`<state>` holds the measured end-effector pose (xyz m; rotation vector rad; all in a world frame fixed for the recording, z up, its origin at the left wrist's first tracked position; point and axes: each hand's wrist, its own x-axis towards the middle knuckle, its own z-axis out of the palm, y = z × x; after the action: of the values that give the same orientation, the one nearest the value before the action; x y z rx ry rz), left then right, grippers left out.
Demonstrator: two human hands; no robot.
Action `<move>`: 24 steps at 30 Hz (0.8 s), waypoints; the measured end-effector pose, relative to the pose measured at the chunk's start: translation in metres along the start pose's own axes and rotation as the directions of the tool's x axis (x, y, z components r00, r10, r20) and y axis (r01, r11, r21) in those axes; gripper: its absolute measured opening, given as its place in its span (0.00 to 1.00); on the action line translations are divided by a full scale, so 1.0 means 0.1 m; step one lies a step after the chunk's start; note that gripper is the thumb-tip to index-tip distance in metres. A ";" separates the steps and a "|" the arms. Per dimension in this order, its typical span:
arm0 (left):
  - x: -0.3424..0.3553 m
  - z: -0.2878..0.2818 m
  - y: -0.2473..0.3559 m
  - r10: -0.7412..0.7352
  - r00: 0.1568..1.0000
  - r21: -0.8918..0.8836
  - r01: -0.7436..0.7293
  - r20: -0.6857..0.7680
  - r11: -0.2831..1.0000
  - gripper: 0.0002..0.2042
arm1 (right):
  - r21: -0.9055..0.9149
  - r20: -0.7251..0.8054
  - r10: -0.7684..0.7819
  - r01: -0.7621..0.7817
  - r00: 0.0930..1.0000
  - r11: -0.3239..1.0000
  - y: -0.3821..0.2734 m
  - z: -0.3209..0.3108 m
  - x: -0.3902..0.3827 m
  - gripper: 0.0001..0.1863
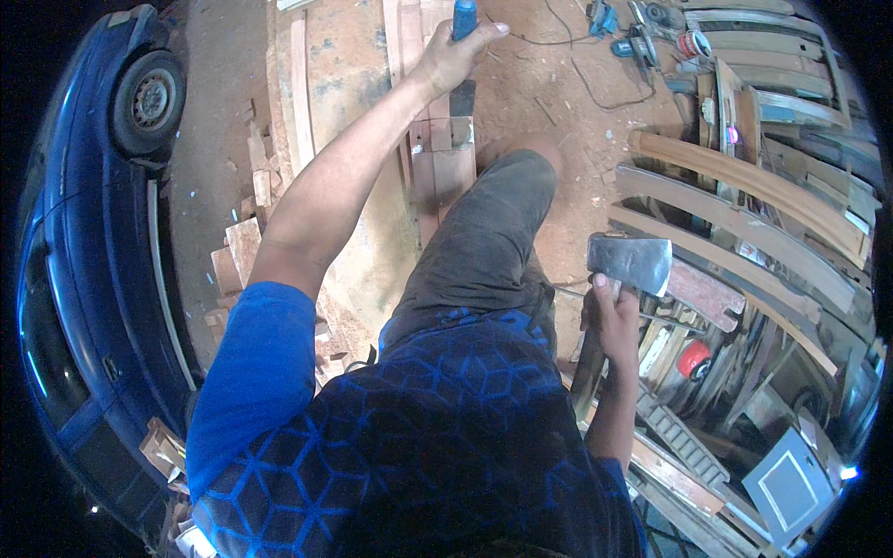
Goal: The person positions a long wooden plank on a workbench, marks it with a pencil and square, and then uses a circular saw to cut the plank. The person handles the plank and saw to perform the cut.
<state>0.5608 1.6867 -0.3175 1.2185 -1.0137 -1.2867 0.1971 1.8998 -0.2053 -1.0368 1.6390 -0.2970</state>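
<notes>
Grey metal-headed axe, clasped below its head in the right grip; blue cylindrical handle, held in the left grip over pinkish wooden boards; blue power tool, laid beyond on brown floor.

The reddish, straight-edged timber lay lengthwise, running away from the person. Above its far part, the left hand gripped a hand tool with a blue handle; fingers hid its middle, and whether it touched the timber could not be told. To the right of the timber, well apart, the right hand held an axe close under its grey metal head, the blunt end toward the timber, the broad, bright cutting edge away from it.
</notes>
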 end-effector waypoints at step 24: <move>-0.22 0.02 -0.28 0.258 0.966 0.213 -0.259 0.031 0.942 0.23 | -0.126 0.126 -0.858 0.865 0.499 0.485 -2.72 0.92 0.39 0.16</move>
<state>0.5536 1.7107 -0.3424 1.1979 -1.2956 -0.9925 0.4057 1.7413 -0.0829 -1.9694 0.9554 -0.8029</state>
